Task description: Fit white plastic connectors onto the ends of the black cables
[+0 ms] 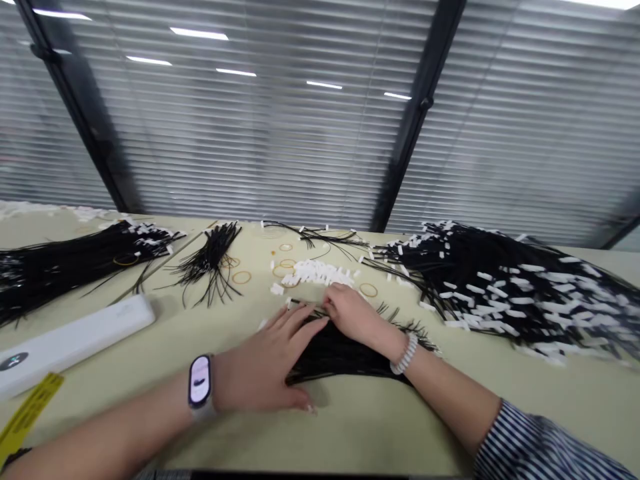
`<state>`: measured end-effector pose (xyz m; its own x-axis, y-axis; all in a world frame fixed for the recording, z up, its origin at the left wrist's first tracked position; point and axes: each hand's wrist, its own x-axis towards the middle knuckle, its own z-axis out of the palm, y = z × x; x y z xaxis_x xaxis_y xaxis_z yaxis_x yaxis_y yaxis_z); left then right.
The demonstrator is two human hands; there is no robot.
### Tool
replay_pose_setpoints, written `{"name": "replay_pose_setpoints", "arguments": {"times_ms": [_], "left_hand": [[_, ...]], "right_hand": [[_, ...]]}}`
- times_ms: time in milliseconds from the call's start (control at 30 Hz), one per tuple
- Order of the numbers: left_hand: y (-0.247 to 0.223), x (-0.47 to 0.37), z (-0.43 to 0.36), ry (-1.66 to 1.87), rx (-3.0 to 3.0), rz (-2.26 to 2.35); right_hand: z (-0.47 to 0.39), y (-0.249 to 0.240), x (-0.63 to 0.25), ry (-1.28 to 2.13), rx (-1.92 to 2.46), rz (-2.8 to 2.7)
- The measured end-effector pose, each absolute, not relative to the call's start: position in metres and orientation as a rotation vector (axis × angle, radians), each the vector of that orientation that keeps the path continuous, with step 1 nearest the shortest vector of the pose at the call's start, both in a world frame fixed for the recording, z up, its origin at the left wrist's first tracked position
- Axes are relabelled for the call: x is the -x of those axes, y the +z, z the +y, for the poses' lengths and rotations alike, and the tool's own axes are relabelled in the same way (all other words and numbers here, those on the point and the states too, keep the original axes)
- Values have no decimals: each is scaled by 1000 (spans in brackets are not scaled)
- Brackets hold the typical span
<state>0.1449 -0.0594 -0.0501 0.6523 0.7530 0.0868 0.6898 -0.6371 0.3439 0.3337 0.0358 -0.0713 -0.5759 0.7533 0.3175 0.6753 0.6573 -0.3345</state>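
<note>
A bundle of thin black wires (340, 357) lies on the table in front of me, with loose ends fanning out to the right. My left hand (265, 360) rests flat at the bundle's left end, fingers stretched and thumb apart. Above the bundle, my right hand (353, 313) is closed in a pinch close to the left fingertips. A thin dark line runs toward its fingertips, but whatever they grip is too small and hidden to make out. Just beyond the hands sits a pile of small white sleeves (320, 272), with a few rubber bands (369, 290) around it.
A large heap of black wires with white sleeves (500, 287) spreads across the right. At the left are another wire bundle (85, 260), a smaller bunch (213, 257) and a long white device (75, 343). A yellow strip (27, 413) lies nearby. Glass with blinds (270, 133) stands behind the table.
</note>
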Motion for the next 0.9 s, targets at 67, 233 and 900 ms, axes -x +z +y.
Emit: {"name": "replay_pose_setpoints", "arguments": {"times_ms": [67,233,900], "left_hand": [[-54,-148,-60,301,-2643,1182],[-61,-149,-56,216,-2665,1235],[-26,-164,-29,980,-2259,1397]], "right_hand": [[39,-71,-336,312,1104,-2299],[50,-52,-350,504,1001,-1791],[12,-5,-358,841,636,-1424]]}}
